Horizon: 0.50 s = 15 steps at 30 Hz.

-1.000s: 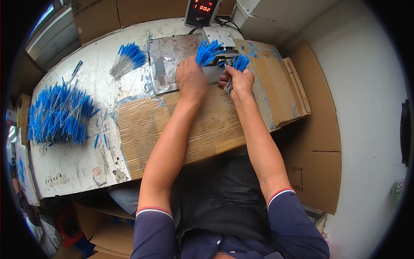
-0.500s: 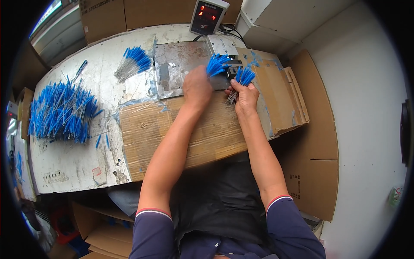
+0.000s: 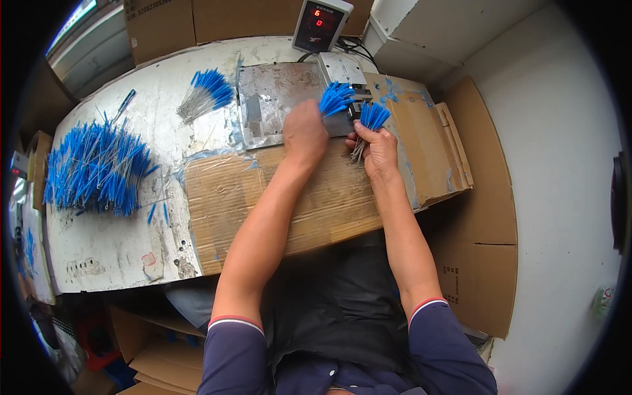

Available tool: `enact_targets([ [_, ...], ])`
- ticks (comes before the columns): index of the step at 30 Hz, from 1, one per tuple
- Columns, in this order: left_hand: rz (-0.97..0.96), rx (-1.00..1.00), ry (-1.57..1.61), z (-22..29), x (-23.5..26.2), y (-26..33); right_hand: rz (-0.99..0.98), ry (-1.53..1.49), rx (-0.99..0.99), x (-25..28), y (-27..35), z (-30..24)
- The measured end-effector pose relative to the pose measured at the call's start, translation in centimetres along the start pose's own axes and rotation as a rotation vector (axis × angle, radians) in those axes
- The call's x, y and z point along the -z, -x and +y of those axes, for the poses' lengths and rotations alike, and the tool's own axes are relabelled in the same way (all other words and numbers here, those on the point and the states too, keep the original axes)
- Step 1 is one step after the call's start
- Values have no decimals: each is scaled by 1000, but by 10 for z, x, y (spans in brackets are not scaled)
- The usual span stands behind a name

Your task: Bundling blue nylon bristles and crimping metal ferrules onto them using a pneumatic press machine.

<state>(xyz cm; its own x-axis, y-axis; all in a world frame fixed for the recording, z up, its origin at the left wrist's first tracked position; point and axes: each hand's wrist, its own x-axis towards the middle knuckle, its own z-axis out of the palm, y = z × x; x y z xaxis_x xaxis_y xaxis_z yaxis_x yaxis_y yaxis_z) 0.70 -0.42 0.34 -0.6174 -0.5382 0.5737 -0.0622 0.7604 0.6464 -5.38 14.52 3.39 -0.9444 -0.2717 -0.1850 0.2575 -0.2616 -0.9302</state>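
Note:
My left hand [image 3: 306, 130] is closed around a bundle of thin wire-stemmed brushes [image 3: 337, 99], their blue heads pointing up and right over the metal plate. The fingers are partly hidden behind the back of the hand. Close by on the right, my right hand [image 3: 380, 148] pinches a second bundle of blue-headed brushes [image 3: 375, 116]. Its heads fan upward past the thumb, and its wire stems hang below the fingers. Both bundles are just in front of a small metal device [image 3: 342, 71], with a dark slot area partly covered by the brushes.
A large heap of blue brushes [image 3: 99, 168] covers the table's left side. A smaller fanned bundle [image 3: 206, 95] lies left of the metal plate [image 3: 276, 85]. A pen [image 3: 124, 105], a digital display [image 3: 320, 25] and a taped cardboard sheet [image 3: 276, 204] are also on the table.
The red digits on the display have changed. Both hands have barely moved and still hold their bundles; the whole view has shifted slightly.

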Motion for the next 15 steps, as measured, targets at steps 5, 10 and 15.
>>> enact_targets([
  [5, 38, 148, 233, 3, -1, -2, -151, 239, -68, -4, 0, -5],
  [10, -35, 127, 414, 2, -3, -1, -258, 446, -73, -19, 13, -11],
  [15, -51, 148, 515, 1, -4, -3, -265, 162, -137, -11, 11, -4],
])
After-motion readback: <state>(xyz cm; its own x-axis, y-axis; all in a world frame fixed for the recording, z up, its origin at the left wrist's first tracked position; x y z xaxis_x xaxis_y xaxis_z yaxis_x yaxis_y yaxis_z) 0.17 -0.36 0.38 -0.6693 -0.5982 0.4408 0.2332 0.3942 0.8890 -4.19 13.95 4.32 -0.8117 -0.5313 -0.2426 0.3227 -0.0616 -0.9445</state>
